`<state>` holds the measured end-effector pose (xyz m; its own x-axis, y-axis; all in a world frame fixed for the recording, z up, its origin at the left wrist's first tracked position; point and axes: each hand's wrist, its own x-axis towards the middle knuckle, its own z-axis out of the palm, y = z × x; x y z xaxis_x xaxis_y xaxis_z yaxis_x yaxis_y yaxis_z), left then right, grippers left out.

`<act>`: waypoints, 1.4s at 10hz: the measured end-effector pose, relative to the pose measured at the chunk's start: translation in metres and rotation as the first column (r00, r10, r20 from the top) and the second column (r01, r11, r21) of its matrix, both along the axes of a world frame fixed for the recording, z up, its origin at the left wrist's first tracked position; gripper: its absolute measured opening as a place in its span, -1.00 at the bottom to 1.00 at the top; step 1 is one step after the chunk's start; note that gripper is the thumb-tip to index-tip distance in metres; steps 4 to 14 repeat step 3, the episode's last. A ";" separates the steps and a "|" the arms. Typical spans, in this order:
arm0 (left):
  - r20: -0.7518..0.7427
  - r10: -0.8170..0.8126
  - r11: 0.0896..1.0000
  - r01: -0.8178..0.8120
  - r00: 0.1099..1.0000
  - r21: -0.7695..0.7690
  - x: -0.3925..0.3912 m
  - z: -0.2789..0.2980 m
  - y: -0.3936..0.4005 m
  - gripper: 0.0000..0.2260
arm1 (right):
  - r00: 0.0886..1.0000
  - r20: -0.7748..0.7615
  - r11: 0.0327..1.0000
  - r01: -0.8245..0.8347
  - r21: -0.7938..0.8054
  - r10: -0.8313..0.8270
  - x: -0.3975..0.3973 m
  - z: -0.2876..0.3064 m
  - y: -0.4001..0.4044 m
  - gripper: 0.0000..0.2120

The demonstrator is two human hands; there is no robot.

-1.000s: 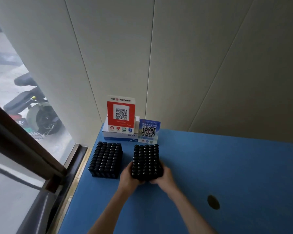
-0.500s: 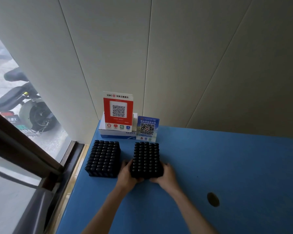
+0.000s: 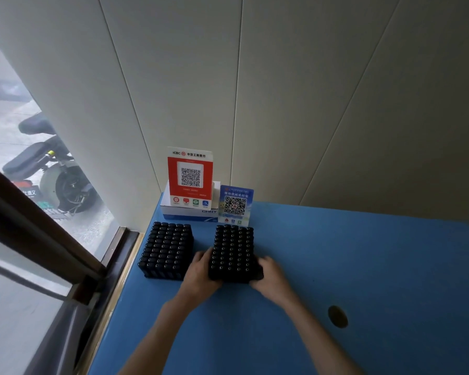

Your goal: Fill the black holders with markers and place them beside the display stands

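Right holder: a black holder [image 3: 233, 253] packed with rows of black markers stands on the blue tabletop [image 3: 363, 266], near the far left corner; its far end sits just in front of the blue stand.
Left hand: the left hand [image 3: 199, 274] grips the near left corner of the right holder, fingers curled against its left side.
Right hand: the right hand [image 3: 271, 276] grips the near right corner of the same holder, fingers wrapped round its right side.
Left holder: a second full black holder [image 3: 166, 250] stands by the left edge of the tabletop, just beside the right holder with a narrow strip of blue between them; no hand touches it.
Red stand: a red and white display stand [image 3: 190, 178] with a QR code rises upright at the far left corner, propped on a white box.
White box: the white box [image 3: 187, 211] with blue trim lies against the wall, behind the left holder.
Blue stand: a smaller blue display stand [image 3: 236, 205] with a QR code stands upright just right of the white box.
Hole: a dark round hole [image 3: 337, 316] lies in the tabletop, well to the right of the hands.
Window: a window [image 3: 25, 198] runs beyond the left edge, with a scooter [image 3: 52, 171] outside.
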<state>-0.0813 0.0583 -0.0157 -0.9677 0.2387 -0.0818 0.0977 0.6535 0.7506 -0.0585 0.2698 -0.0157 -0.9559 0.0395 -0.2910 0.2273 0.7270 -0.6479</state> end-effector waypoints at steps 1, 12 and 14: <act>-0.015 -0.009 1.000 0.010 1.000 0.012 0.004 0.011 -0.007 -0.30 | 0.998 -0.041 0.992 -0.046 0.117 0.051 0.004 0.013 0.006 -0.83; -0.229 0.006 0.994 -0.031 0.973 -0.108 0.013 0.038 -0.013 -0.62 | 0.973 -0.219 0.980 -0.024 0.196 0.068 0.010 0.042 0.016 -0.73; -0.229 0.006 0.994 -0.031 0.973 -0.108 0.013 0.038 -0.013 -0.62 | 0.973 -0.219 0.980 -0.024 0.196 0.068 0.010 0.042 0.016 -0.73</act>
